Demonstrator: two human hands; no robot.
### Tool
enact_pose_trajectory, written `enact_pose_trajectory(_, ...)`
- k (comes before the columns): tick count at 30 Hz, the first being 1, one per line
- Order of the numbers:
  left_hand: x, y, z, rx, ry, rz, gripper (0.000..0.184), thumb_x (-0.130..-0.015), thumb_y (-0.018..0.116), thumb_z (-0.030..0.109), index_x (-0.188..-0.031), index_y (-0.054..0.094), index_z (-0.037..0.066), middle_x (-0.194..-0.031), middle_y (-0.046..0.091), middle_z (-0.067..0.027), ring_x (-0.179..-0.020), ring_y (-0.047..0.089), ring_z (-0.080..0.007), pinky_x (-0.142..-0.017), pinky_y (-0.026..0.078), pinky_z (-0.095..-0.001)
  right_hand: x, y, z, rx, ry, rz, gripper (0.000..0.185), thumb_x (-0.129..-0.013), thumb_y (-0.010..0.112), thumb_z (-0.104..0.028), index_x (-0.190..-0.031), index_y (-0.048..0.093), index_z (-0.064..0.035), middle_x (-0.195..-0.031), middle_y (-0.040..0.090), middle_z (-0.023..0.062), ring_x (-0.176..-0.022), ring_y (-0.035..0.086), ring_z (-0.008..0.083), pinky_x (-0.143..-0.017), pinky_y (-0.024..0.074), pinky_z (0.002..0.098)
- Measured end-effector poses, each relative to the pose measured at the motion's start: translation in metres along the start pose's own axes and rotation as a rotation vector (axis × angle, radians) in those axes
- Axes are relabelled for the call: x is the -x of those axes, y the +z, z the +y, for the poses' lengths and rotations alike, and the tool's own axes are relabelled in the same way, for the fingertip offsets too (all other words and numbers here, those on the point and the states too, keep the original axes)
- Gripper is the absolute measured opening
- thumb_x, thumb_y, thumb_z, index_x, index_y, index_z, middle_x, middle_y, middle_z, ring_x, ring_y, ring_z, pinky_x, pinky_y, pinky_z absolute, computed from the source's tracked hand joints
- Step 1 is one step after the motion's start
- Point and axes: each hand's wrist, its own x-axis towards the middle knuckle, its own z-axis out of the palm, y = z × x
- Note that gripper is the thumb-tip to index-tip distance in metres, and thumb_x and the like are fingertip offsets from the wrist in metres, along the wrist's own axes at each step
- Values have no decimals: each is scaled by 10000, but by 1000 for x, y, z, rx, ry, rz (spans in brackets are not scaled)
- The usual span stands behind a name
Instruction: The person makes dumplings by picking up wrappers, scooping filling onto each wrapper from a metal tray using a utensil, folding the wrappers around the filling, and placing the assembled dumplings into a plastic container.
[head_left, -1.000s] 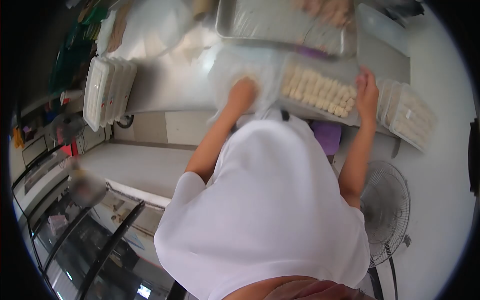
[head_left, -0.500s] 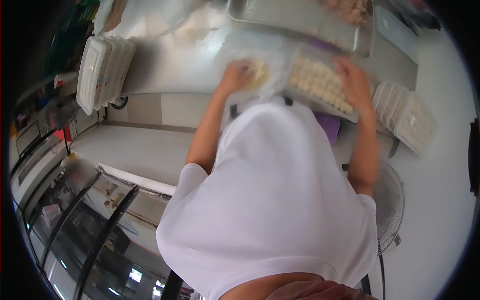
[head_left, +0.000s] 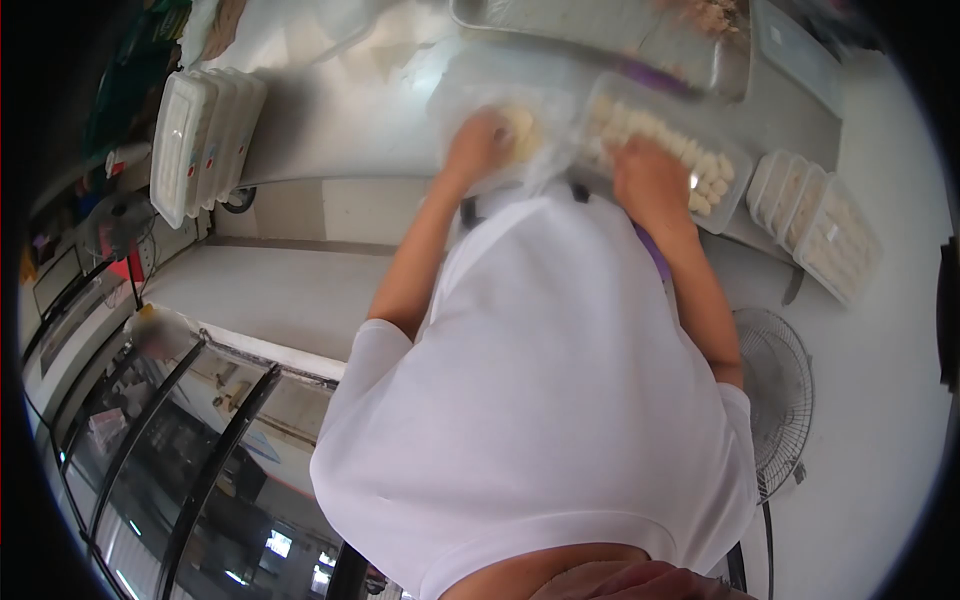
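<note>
My left hand (head_left: 482,145) is curled at the side of a pale yellow, round, flat piece (head_left: 522,135) that looks like dough. The piece lies on clear plastic (head_left: 450,100) on the metal table. Blur hides what those fingers grip. My right hand (head_left: 650,178) reaches into a clear plastic tray (head_left: 738,200) filled with rows of small, pale, dumpling-like pieces (head_left: 710,170). Its fingers are bent down among the pieces, and whatever they pinch is hidden.
A large metal tray (head_left: 560,35) with pinkish, mince-like food (head_left: 712,15) lies at the back. Stacked white trays (head_left: 205,145) stand on the left. More filled trays (head_left: 830,240) lean at the right edge. A fan (head_left: 775,400) stands below them.
My right hand has moved left from the tray's right side onto the pieces near its left end. My left hand stays beside the yellow piece.
</note>
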Motion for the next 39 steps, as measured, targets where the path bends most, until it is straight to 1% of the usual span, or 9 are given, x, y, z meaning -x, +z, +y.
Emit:
enact_pose_trajectory(8, -4, -6, -9, -2, 67, -25, 108, -859, 590, 88, -857, 644, -6, -801, 590, -92, -705, 562, -191, -669, 454, -313, -4, 35, 12, -40, -76, -92, 231, -786, 582, -84, -935, 739, -162, -844, 620, 88, -840, 630, 256, -685, 512, 384)
enact_pose_trajectory(10, -4, -1, -46, 188, -50, 203, 143, -896, 505, 114, -902, 623, 34, -866, 610, -56, -732, 564, -166, -689, 460, -307, -4, 31, 10, -16, -50, -158, 223, -821, 562, -94, -968, 717, -159, -855, 622, 106, -865, 633, 267, -713, 517, 405)
enact_pose_trajectory(12, -13, -4, -85, 699, -222, 405, 190, -921, 446, 151, -981, 599, 56, -930, 620, -42, -824, 585, -154, -757, 479, -305, -3, 22, 15, -83, -31, -195, 218, -843, 542, -92, -995, 689, -145, -858, 619, 117, -871, 630, 284, -728, 509, 418)
enact_pose_trajectory(18, -15, -74, 2, 1157, -338, 544, 255, -969, 401, 183, -1086, 563, 25, -1062, 619, -88, -1028, 598, -181, -909, 484, -338, -33, -34, 86, -480, 20, -43, 282, -882, 452, -21, -1137, 536, -107, -985, 632, 185, -913, 599, 385, -773, 462, 442)
enact_pose_trajectory(23, -25, -50, -41, 1218, -354, 359, 268, -999, 454, 228, -1142, 530, 14, -1134, 613, -109, -1073, 603, -192, -900, 506, -351, -86, -52, 176, -12, 282, 6, 397, -845, 447, 24, -1211, 498, -122, -1010, 644, 207, -936, 622, 385, -759, 479, 482)
enact_pose_trajectory(25, -32, -50, -2, 1229, -372, 356, 242, -987, 491, 200, -1133, 529, 11, -1108, 617, -106, -1025, 617, -185, -876, 515, -342, -107, -43, 203, 235, 299, 114, 422, -844, 450, 17, -1237, 505, -128, -1027, 647, 201, -936, 631, 382, -754, 497, 492)
enact_pose_trajectory(29, -34, -44, 36, 1231, -421, 329, 306, -874, 576, 23, -1174, 523, -15, -1046, 582, -79, -908, 577, -150, -790, 471, -277, -141, -19, 237, 264, 215, 138, 428, -853, 457, -12, -1254, 515, -149, -1029, 650, 183, -938, 630, 384, -766, 508, 481)
enact_pose_trajectory(37, -31, -52, 33, 1337, -403, 377, 276, -893, 493, 54, -1163, 521, -1, -1094, 579, -119, -997, 587, -200, -874, 483, -322, -151, -29, 239, 262, -20, -240, 388, -876, 463, -83, -1221, 551, -238, -1028, 667, 115, -946, 635, 338, -755, 512, 470)
enact_pose_trajectory(39, -36, -55, 43, 1366, -373, 411, 290, -901, 477, 62, -1181, 517, 1, -1107, 576, -123, -1024, 582, -211, -892, 486, -336, -157, -45, 231, 320, 19, -136, 394, -867, 469, -76, -1217, 555, -235, -1027, 666, 117, -941, 636, 341, -750, 512, 467)
